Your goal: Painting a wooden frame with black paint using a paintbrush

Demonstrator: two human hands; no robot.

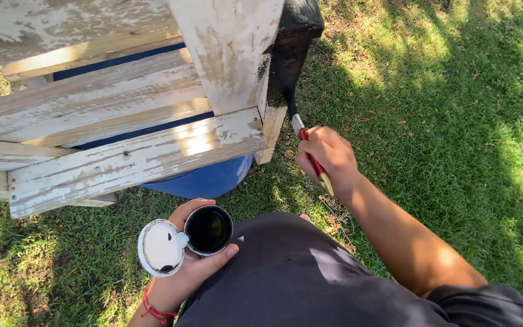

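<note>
A: What lies around the person?

B: Short green grass (pixel 443 121), part in sun and part in shade. Over it stands a weathered wooden chair of broad slats with flaking white paint (pixel 110 121). Under the slats shows a rounded blue plastic barrel (pixel 207 178), sitting on the ground close to the person's dark-clothed lap (pixel 286 272).

A: What is the right hand doing?

B: The right hand (pixel 328 157) has its fingers curled shut around a thin paintbrush with a red handle and metal ferrule (pixel 310 154). The handle runs slantwise through the fist, its pale end sticking out below near the wrist. The bristles point up and touch the chair's upright wooden post, half coated in glossy black paint (pixel 289 54). The black covers the top and the side that faces the grass; the side toward the slats remains white and peeling.

A: And the left one?

B: The left hand (pixel 192 266) cups a small round can of black paint (pixel 209 229) from beneath, thumb along the near side and fingers wrapped round the far side. Its white hinged lid (pixel 160 247) hangs open to the left, just beside the can's mouth. A red string bracelet (pixel 152 309) circles that wrist. The can is held low, near the lap, well apart from the brush.
</note>
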